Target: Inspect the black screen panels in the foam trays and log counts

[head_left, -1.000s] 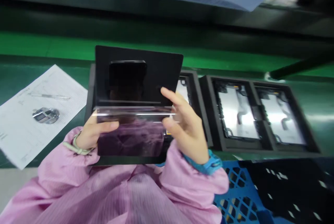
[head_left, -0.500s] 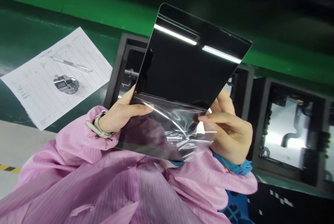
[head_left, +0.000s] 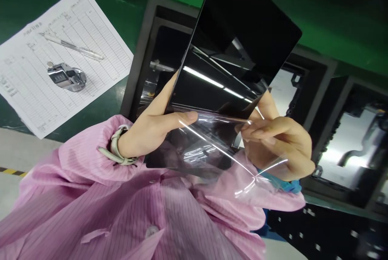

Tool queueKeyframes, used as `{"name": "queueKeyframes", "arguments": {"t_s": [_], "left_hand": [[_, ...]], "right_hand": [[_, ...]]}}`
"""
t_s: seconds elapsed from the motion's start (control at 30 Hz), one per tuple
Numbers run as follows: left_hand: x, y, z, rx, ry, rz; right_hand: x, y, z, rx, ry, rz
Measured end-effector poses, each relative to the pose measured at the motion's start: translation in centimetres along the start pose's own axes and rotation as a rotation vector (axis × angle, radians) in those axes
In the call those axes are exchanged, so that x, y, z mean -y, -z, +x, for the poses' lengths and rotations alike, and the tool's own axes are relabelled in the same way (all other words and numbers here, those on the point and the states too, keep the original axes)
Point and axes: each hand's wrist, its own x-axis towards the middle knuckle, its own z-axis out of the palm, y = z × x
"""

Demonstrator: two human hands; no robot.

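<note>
While the right hand (head_left: 277, 146) pinches clear film (head_left: 230, 151) and the left hand (head_left: 151, 130) grips its edge, the glossy black panel (head_left: 233, 66) tilts upright, hiding dark trays (head_left: 315, 78) behind; paper (head_left: 36, 90) lies far left.

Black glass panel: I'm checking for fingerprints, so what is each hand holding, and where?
The left hand grips the black glass panel by its lower left edge; the right hand pinches the clear film, peeled partway off.
</note>
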Motion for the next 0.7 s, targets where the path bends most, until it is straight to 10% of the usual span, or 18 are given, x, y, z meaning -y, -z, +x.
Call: {"name": "queueKeyframes", "arguments": {"t_s": [0.37,0.53,0.7], "left_hand": [[-0.4,0.1,0.1,0.091,0.006,0.071],[-1.4,-0.4,1.0,-0.023,0.108,-0.084],[-2.6,-1.3,2.2,-0.230,0.170,-0.103]], "right_hand": [[-1.5,-1.1,0.2,-0.054,0.147,0.273],[1.5,-2.9,0.4,-0.451,0.164,-0.130],[6.1,-3.3,1.7,-0.228,0.141,-0.482]]}}
